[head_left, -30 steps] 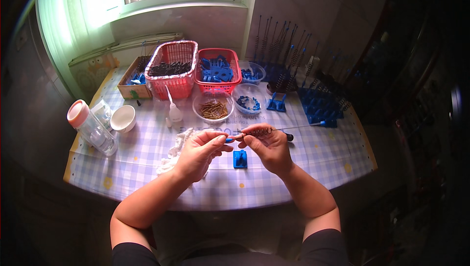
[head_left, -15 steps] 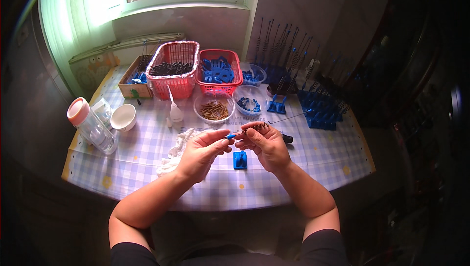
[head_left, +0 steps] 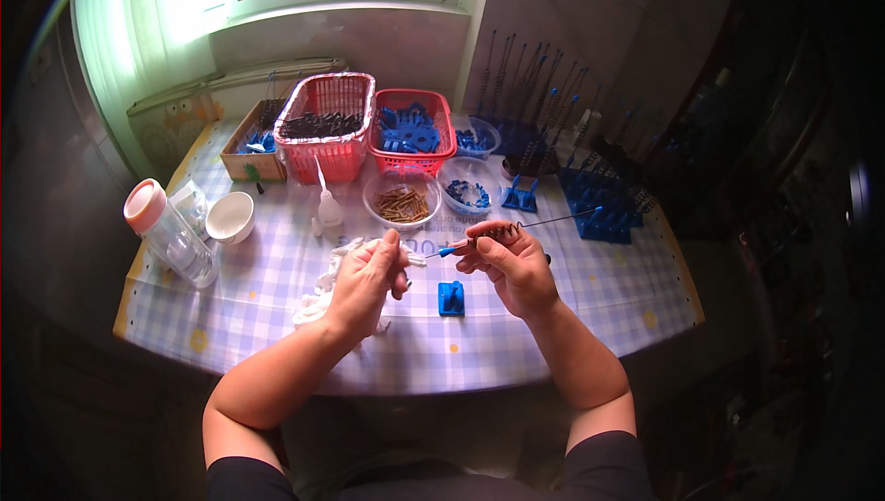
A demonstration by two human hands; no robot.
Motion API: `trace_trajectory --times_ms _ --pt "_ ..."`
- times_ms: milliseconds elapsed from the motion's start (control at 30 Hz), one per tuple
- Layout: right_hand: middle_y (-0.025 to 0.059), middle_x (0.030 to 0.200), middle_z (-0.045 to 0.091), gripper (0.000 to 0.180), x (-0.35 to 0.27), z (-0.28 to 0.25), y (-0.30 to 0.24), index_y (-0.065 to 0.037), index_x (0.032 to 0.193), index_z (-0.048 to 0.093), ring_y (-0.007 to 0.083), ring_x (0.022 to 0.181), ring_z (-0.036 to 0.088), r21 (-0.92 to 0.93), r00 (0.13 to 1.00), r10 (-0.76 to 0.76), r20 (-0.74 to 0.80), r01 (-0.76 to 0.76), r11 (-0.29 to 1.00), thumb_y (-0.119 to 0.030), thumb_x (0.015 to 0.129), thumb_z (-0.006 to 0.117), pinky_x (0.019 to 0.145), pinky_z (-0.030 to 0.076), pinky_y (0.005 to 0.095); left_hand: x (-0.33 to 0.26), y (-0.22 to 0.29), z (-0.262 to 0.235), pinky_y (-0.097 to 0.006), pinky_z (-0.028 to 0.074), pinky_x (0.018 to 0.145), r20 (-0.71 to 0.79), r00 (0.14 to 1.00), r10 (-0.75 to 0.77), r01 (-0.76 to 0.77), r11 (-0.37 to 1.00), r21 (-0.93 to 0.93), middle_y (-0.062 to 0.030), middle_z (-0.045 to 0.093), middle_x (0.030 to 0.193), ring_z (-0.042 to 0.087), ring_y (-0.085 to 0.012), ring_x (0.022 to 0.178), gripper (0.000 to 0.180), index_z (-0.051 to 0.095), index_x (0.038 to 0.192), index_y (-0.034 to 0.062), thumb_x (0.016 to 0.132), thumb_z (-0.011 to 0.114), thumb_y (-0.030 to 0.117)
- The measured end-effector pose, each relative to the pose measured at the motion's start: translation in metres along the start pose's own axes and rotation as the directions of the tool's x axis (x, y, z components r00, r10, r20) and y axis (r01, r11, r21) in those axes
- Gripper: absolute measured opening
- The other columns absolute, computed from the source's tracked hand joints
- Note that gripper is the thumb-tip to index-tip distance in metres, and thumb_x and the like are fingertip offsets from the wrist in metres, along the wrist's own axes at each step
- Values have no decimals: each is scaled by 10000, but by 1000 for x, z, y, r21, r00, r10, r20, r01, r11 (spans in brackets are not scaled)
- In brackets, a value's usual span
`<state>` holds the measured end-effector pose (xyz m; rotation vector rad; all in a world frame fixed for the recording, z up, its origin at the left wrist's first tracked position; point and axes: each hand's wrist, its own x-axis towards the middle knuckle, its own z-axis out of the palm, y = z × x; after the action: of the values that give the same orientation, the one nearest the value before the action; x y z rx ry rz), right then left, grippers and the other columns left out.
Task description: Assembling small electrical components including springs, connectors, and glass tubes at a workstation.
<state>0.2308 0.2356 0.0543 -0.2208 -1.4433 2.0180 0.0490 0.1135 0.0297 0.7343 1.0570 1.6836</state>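
Landmark: a blue pronged block (head_left: 451, 298) is standing on the checked tablecloth (head_left: 544, 340).
Coiled wire rod: this piece (head_left: 518, 226) is being held in the air, showing beyond the blue pronged block.
Long axis: it is running from a blue conical cap (head_left: 447, 251), just beyond the block, out to the block's far right.
Right hand: the thumb and fingers (head_left: 496, 252) are pinching together around the coil with little gap.
Left hand: the hand (head_left: 367, 272) is facing the cap from the block's far left, thumb drawn in against curled fingers; whether they are gripping the thin pale piece showing there cannot be told.
Nearer hand: the right is touching the rod; the left is sitting just beside its capped end.
Rod condition: the coil is appearing dark, the shank thin and straight, its outer end bearing a small blue tip (head_left: 598, 211).
White cloth: it (head_left: 316, 306) is lying crumpled left of the block.
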Motion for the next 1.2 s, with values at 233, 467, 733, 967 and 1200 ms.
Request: trace_trajectory --times_ms 233,467,733,967,1200 --pt "195 1009 676 206 -1 -1 -4 3 1101 579 232 897 674 -29 1000 -14 -5 14 999 -112 930 579 787 539 332 3 15 -4 -246 471 622 -41 993 107 -109 992 -59 -40 603 706 584 -115 649 374 593 809 37 981 515 359" --pt "179 979 677 193 0 -3 -5 8 1086 590 224 849 678 -28 999 -7 -32 6 1000 -101 927 574 782 545 339 -4 37 -17 -401 434 963 -2 996 -90 86 957 -277 -180 628 1144 605 -281 1032 427 562 1173 -49 1005 354 284" --pt "154 956 693 184 0 -3 -3 -22 1083 600 209 796 688 -25 999 -14 -41 13 1000 -111 926 567 757 546 335 -53 31 -44 -381 454 949 52 991 -125 135 904 -405 -169 612 1189 605 -258 1027 433 553 1216 -42 1006 404 306" --pt "165 954 695 183 1 -2 0 -18 1079 609 204 807 690 -43 999 -11 -32 9 999 -110 924 579 749 547 318 -73 22 -48 -339 485 942 -145 988 -43 3 965 -263 -158 630 1154 617 -224 1053 244 609 1136 -38 911 574 51" --pt "166 955 693 187 1 -2 -2 -12 1077 606 206 824 690 -47 999 -15 -30 14 999 -112 921 583 755 552 319 -90 31 -40 -361 477 971 -20 1000 22 -28 934 -357 -191 558 1274 579 -261 1149 328 553 1223 -34 896 543 -13"
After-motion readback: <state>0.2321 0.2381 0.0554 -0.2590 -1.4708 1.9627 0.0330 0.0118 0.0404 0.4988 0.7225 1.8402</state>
